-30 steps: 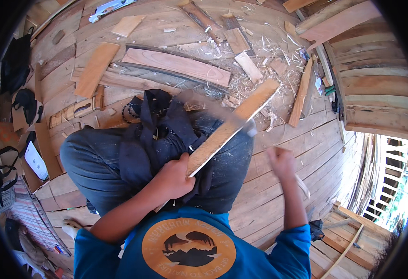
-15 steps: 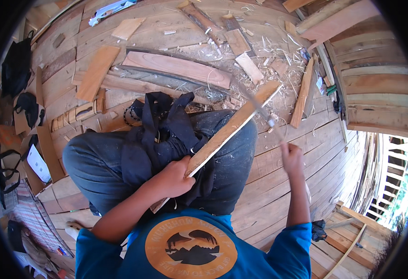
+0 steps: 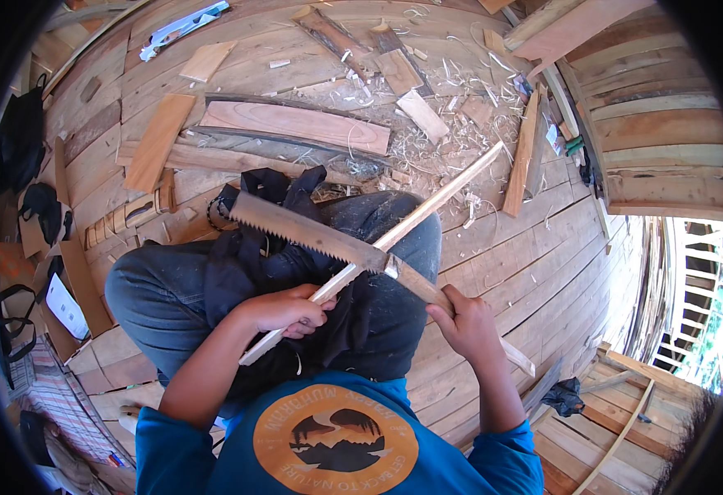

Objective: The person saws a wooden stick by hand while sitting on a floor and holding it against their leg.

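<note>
Far to the left, black bags (image 3: 23, 140) lie at the edge of the plank floor (image 3: 534, 272), and a short pale board (image 3: 159, 140) rests at a slant just beyond them. Nearer the person, a dark cloth (image 3: 270, 247) is draped over the bent knees in grey trousers (image 3: 155, 289).

The left hand (image 3: 283, 312) comes in from the lower left and is clenched around the near end of a long thin wooden strip (image 3: 427, 206). The strip lies across the lap and runs up and to the right, its far end reaching out over the floor among the shavings.

A handsaw (image 3: 312, 235) crosses over the strip. Its toothed blade points up and left above the dark cloth, with the teeth along its lower edge, and it meets the strip about at the middle of the lap. The right hand (image 3: 468, 326) grips the saw's wooden handle, fingers wrapped round it, just to the right of the crossing; the handle's end sticks out past the hand toward the lower right.

Beyond the knees, a wide reddish plank (image 3: 295, 124) lies flat, and pale curled shavings (image 3: 452, 107) are scattered thickly to its right, among small offcuts (image 3: 423, 115). Farther right, a narrow slat (image 3: 522, 153) lies nearly upright in the picture, and stacked timber (image 3: 658, 107) fills the far right side.
</note>
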